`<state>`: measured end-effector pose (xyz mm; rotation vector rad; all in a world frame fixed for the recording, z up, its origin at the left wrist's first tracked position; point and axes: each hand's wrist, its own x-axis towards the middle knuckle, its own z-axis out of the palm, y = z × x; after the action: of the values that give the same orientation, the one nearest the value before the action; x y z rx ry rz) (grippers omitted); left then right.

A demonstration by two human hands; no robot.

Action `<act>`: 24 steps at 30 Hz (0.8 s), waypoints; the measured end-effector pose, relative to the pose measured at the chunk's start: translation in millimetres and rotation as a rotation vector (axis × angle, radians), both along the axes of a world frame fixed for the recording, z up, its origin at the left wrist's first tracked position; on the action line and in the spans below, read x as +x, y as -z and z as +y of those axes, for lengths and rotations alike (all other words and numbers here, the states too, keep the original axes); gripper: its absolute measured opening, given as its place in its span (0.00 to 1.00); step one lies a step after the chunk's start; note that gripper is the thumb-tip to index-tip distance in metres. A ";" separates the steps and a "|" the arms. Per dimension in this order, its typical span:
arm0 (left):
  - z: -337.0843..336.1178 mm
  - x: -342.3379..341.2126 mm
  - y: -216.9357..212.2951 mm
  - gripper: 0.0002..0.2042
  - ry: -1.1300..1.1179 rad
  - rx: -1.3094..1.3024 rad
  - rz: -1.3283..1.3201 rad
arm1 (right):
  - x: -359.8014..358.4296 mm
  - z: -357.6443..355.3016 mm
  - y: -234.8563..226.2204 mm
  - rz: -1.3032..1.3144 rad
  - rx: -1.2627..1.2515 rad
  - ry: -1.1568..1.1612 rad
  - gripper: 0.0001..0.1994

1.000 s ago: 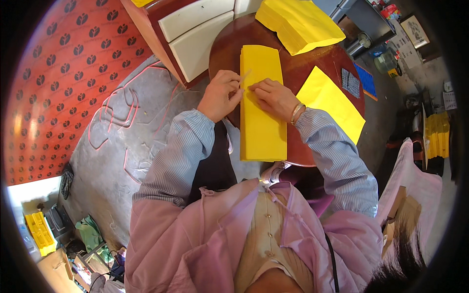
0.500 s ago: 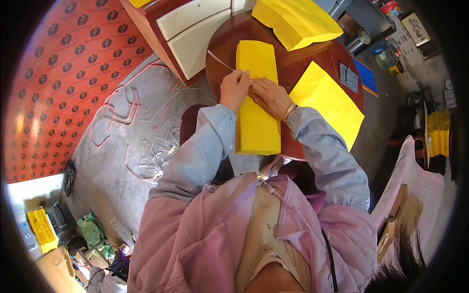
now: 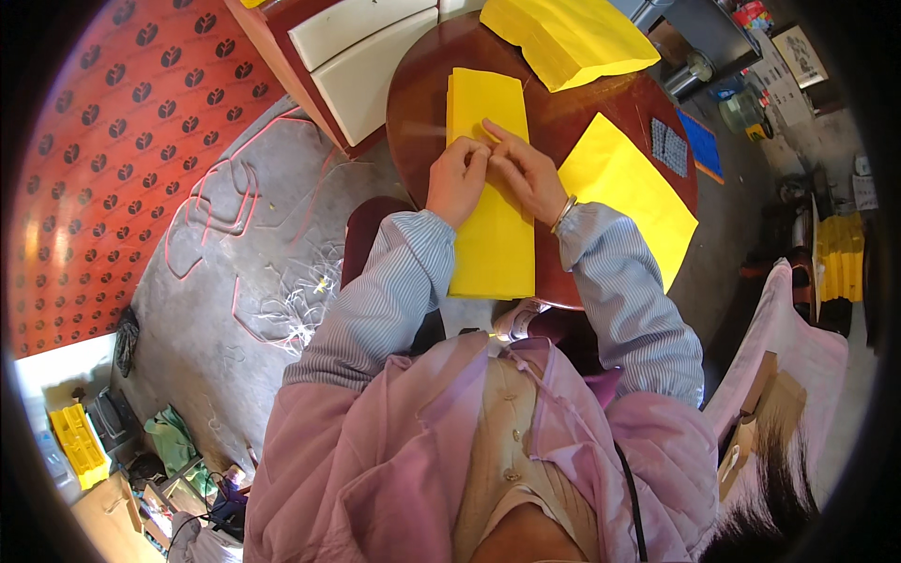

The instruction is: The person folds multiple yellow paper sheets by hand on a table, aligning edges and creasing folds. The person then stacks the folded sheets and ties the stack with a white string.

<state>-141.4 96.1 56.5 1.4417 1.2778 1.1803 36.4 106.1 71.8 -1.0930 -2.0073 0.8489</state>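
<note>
A long, narrow yellow bundle point(image 3: 493, 249), looking like folded sheets in a stack, lies lengthwise before me at the front of the round, dark red table point(image 3: 418, 84). Above its middle my two hands meet. My left hand point(image 3: 457, 180) is closed, fingers curled in a pinch against the other hand. My right hand point(image 3: 528, 176), a bracelet at its wrist, pinches too, with one finger raised. Whatever sits between the fingertips is too small and hidden to make out. Right of the bundle lies a flat yellow sheet or stack point(image 3: 633, 202).
A larger yellow stack point(image 3: 572, 42) rests at the table's far side. Near the right edge are a grey beaded-looking pad point(image 3: 668, 147) and a blue item point(image 3: 699, 145). A drawer cabinet point(image 3: 371, 75) stands left of the table. White strips point(image 3: 296, 305) litter the floor.
The pale thin strip that stuck out up and left from my left hand no longer shows clearly. My right hand's finger has lifted, and both hands are drawn more tightly together.
</note>
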 end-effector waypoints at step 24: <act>17.8 18.2 -40.1 0.09 0.434 0.390 0.893 | 5.2 -30.7 0.0 0.680 -0.285 0.218 0.10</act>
<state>-123.2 113.9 96.6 2.5508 1.1982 0.4850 41.6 75.5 71.8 -0.9745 -1.2108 1.2144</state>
